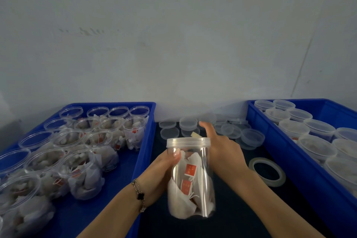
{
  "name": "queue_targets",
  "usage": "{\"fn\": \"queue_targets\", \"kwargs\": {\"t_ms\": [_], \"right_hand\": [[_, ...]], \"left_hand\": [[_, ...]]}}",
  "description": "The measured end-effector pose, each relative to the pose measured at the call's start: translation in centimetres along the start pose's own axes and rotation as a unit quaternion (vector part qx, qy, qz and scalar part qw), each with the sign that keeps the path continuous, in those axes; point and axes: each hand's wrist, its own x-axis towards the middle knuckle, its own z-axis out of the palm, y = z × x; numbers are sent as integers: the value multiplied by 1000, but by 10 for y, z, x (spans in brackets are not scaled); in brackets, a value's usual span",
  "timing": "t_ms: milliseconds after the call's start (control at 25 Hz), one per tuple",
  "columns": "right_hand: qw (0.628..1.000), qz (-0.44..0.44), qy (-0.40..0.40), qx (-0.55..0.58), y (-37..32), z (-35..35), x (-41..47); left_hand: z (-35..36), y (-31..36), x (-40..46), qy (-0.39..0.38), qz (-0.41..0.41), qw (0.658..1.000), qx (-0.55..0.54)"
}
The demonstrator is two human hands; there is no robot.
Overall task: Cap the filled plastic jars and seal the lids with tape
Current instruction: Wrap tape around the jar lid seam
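Your left hand (162, 170) grips the capped jar (190, 177) of tea bags above the dark table (241, 208), between two blue crates. Your right hand (222, 147) sits behind its lid (188, 142), forefinger extended, apparently pressing a tape strip (195, 134). Just right lies the tape roll (267, 172).

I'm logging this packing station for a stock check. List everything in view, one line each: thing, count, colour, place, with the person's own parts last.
held jar: one, clear, capped, holding white sachets with red tags, centre.
tape strip: one, pale, sticking up behind the held jar's lid.
tape roll: one, clear, flat on the dark table right of the jar.
loose lids: a dozen or so, clear, on the table at the back.
left crate: one, blue, holding many uncapped filled jars.
right crate: one, blue, holding many capped jars.
wall: pale, with dark scribbles top left.
bracelet: one, dark charms, left wrist.
left hand: grips the jar's side.
right hand: at the lid, behind the jar.
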Motion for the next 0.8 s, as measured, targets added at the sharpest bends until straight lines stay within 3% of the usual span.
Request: {"fn": "queue_targets", "kwargs": {"t_ms": [80,280,480,600,720,800], "right_hand": [[1000,12,14,-18,0,-2,0],[995,63,1,-77,4,-8,-2],[990,85,-37,-109,-11,6,-6],[999,29,-37,9,-12,5,-4],[982,-28,-65,173,1,-7,-2],[976,-35,-45,212,5,-11,-6]], "left_hand": [[-5,-4,-6,-9,17,1000,-3],[1,-9,1,75,52,996,-11],[8,-8,-1,34,76,977,195],[5,-9,1,98,84,964,231],[3,-7,-1,172,50,978,107],[-1,-4,-2,183,34,982,22]]}}
